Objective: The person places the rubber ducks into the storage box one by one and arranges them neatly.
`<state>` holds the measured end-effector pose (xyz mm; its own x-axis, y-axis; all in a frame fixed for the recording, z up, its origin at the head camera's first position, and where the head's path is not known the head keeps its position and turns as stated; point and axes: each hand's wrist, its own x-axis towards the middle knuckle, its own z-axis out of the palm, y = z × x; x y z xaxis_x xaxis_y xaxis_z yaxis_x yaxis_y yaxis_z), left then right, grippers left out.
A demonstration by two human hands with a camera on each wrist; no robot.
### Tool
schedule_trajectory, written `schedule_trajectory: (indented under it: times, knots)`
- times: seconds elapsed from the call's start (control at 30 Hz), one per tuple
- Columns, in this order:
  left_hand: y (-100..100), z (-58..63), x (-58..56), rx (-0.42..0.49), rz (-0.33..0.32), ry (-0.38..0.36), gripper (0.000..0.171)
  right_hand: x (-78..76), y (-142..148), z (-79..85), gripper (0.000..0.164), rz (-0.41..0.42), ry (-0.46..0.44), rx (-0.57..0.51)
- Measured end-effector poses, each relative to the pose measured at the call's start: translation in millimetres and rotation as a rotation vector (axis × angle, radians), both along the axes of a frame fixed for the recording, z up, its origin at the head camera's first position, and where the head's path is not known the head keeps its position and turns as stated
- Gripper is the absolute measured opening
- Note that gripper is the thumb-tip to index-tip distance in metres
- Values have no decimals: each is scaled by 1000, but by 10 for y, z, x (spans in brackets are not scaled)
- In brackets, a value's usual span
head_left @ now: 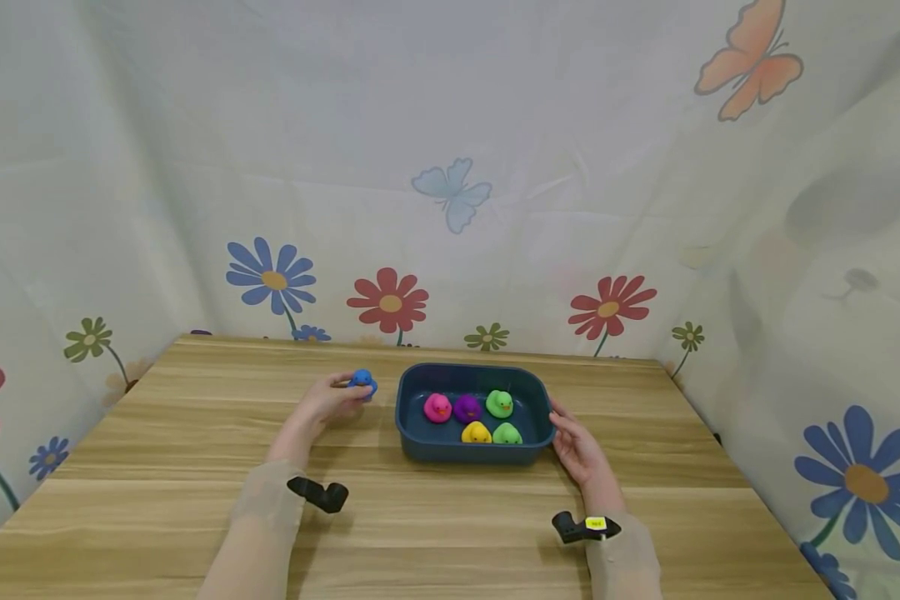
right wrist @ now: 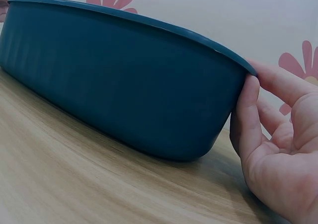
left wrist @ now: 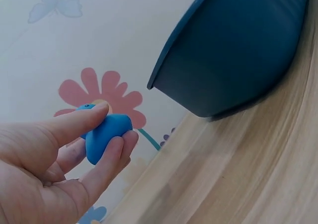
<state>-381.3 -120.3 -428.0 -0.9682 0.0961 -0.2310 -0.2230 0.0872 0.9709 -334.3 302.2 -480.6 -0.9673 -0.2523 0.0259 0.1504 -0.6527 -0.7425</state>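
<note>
My left hand (head_left: 332, 400) pinches a small blue toy duck (head_left: 362, 382) between thumb and fingers, left of a dark teal plastic basin (head_left: 457, 454). In the left wrist view the duck (left wrist: 108, 134) is apart from the basin (left wrist: 233, 50), with the thumb across its top side and fingertips below. At the basin's right end, my right hand (head_left: 579, 446) holds the rim; the right wrist view has the thumb under the lip (right wrist: 218, 47) and the index finger at its edge. Inside sit a pink duck (head_left: 437, 407), a purple duck (head_left: 467, 408), a yellow duck (head_left: 476, 433) and two green ducks (head_left: 499, 404).
The basin stands on a wood-grain table (head_left: 435, 517). Behind and beside the table hangs a white cloth (head_left: 330, 167) printed with flowers and butterflies. Each wrist wears a black camera mount, such as the left one (head_left: 318, 493).
</note>
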Motion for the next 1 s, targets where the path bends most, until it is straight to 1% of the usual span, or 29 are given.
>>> schedule_trajectory:
  times: [0.13, 0.23, 0.43, 0.57, 0.63, 0.8, 1.0]
  knots:
    - [19, 16, -3, 41, -17, 24, 72, 0, 5, 0, 45, -4, -7, 4]
    - [37, 23, -11, 62, -22, 18, 72, 0, 8, -1, 45, 3, -1, 6]
    - [69, 57, -7, 47, -20, 9, 71, 8, 0, 14, 45, 4, 1, 16]
    - [94, 100, 17, 48, -39, 28, 69, 22, -6, 34, 44, 12, 21, 33]
    - [112, 125, 33, 30, -50, 46, 69, 27, -8, 42, 44, 15, 25, 33]
    - [182, 181, 67, 2, -78, 89, 63, 17, 0, 28, 44, 4, 2, 6]
    - [262, 203, 86, 5, -92, 108, 58, -2, 7, -4, 43, -10, -8, 2]
